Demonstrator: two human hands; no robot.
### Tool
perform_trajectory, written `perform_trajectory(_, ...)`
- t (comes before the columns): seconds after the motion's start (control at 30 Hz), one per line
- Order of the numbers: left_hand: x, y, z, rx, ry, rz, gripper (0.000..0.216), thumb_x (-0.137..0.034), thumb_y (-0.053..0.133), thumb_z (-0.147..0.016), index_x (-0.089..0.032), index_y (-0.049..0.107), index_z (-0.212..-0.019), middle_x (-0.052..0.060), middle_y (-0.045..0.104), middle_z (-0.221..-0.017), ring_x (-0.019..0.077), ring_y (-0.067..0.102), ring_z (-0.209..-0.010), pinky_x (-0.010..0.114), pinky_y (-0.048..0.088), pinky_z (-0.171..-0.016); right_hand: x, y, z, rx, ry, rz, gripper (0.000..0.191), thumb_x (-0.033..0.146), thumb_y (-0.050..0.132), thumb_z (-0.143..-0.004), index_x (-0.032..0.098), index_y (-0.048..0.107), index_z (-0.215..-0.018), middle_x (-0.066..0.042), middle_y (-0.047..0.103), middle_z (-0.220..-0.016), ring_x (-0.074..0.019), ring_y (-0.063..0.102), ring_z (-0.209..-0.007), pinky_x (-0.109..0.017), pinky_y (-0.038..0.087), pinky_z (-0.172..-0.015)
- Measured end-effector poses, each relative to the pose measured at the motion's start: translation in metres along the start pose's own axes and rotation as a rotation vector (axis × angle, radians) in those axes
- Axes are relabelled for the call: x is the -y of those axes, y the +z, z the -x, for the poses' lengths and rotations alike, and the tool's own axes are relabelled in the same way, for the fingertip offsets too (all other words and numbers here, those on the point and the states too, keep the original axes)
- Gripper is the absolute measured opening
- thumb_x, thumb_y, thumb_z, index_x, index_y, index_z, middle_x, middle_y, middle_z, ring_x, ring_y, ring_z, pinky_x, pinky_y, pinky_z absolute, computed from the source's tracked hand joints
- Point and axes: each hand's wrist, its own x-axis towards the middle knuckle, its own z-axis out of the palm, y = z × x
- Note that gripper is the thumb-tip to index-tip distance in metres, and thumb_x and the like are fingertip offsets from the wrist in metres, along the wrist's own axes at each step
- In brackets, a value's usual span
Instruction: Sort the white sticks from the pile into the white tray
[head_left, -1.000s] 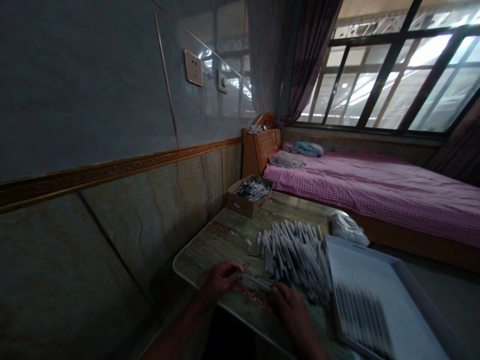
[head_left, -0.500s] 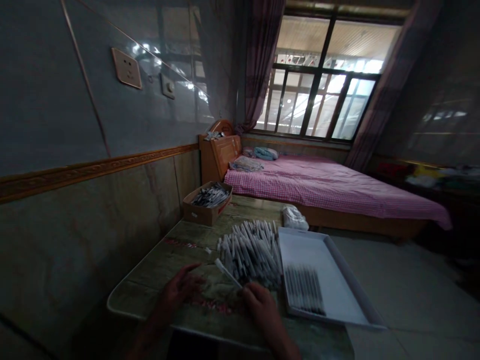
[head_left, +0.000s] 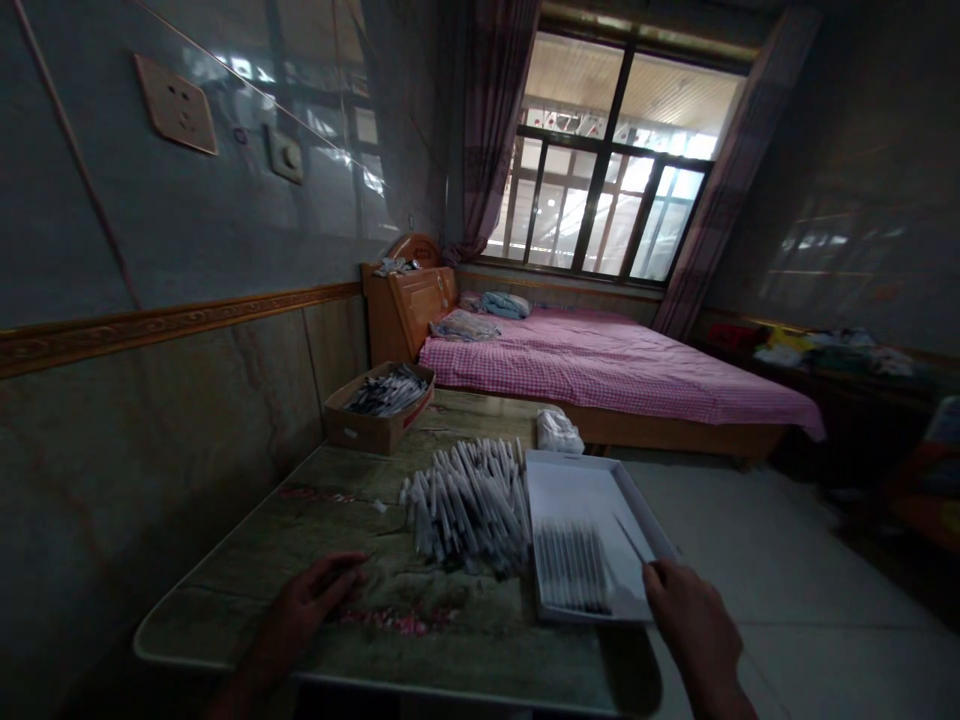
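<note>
right hand (head_left: 694, 615), its grip pinching a pen (head_left: 634, 538), has swung from left of the tray (head_left: 581, 485) to its right edge, pen seemingly unplaced; left hand (head_left: 311, 592) loosely spread.

The right hand (head_left: 694, 622) is hiding the lower end of a thin pen (head_left: 634, 538) and covering a near corner of the tray (head_left: 592, 480), while the bottom edge is cutting off the right forearm (head_left: 726, 695) and the left forearm (head_left: 251, 665). Inside the tray, the row of pens (head_left: 570, 565) is blurring into stripes, and the pile (head_left: 469, 505) is burying its own lowest pens. An orange and blue object (head_left: 934, 480) is being cropped at the right, too dark to identify.
</note>
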Motion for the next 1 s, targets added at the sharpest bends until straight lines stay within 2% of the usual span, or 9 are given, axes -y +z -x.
perform_trajectory(0.3,-0.010,0.004,0.006,0.024,-0.013,-0.023,0.059,-0.067,0.080,-0.051,-0.021,0.075,-0.088,0.003,0.077,-0.072,0.0237,0.071,-0.068,0.029,0.057,-0.059,0.019,0.009,0.003,0.053,-0.055,0.160,0.039,0.033,0.038,-0.093,0.022,0.074,-0.084,-0.013,0.076,-0.090,-0.0273,0.072,-0.086,-0.032,0.045,-0.066)
perform_trajectory(0.47,-0.010,0.004,0.005,-0.022,0.031,-0.062,0.059,-0.068,0.080,-0.048,-0.021,0.076,-0.083,0.002,0.076,-0.068,0.0229,0.070,-0.066,0.028,0.057,-0.057,0.024,0.010,0.004,0.115,-0.111,0.197,0.037,0.035,0.040,-0.091,0.021,0.074,-0.084,-0.014,0.076,-0.087,-0.0299,0.072,-0.085,-0.036,0.046,-0.069)
perform_trajectory(0.63,-0.001,0.002,0.002,-0.012,0.024,-0.027,0.058,-0.067,0.080,-0.050,-0.021,0.075,-0.084,0.003,0.077,-0.070,0.0232,0.071,-0.067,0.028,0.057,-0.058,0.028,0.009,0.003,0.175,-0.114,0.161,0.042,0.041,0.037,-0.092,0.021,0.073,-0.086,-0.014,0.076,-0.091,-0.0297,0.072,-0.088,-0.036,0.045,-0.069)
perform_trajectory(0.77,0.004,0.001,-0.001,-0.005,0.021,-0.025,0.057,-0.065,0.080,-0.052,-0.021,0.074,-0.087,0.003,0.077,-0.070,0.0238,0.071,-0.067,0.028,0.057,-0.056,0.029,0.011,0.002,0.208,-0.123,0.106,0.036,0.037,0.038,-0.091,0.022,0.070,-0.088,-0.012,0.076,-0.096,-0.0268,0.071,-0.091,-0.032,0.043,-0.066)
perform_trajectory(1.0,0.007,0.000,-0.001,0.012,0.053,-0.060,0.044,-0.057,0.077,-0.061,-0.021,0.073,-0.088,0.003,0.078,-0.076,0.0239,0.072,-0.072,0.028,0.056,-0.060,0.022,0.013,-0.001,0.199,-0.146,0.120,0.036,0.037,0.036,-0.094,0.024,0.069,-0.090,-0.010,0.076,-0.096,-0.0268,0.071,-0.091,-0.031,0.041,-0.064)
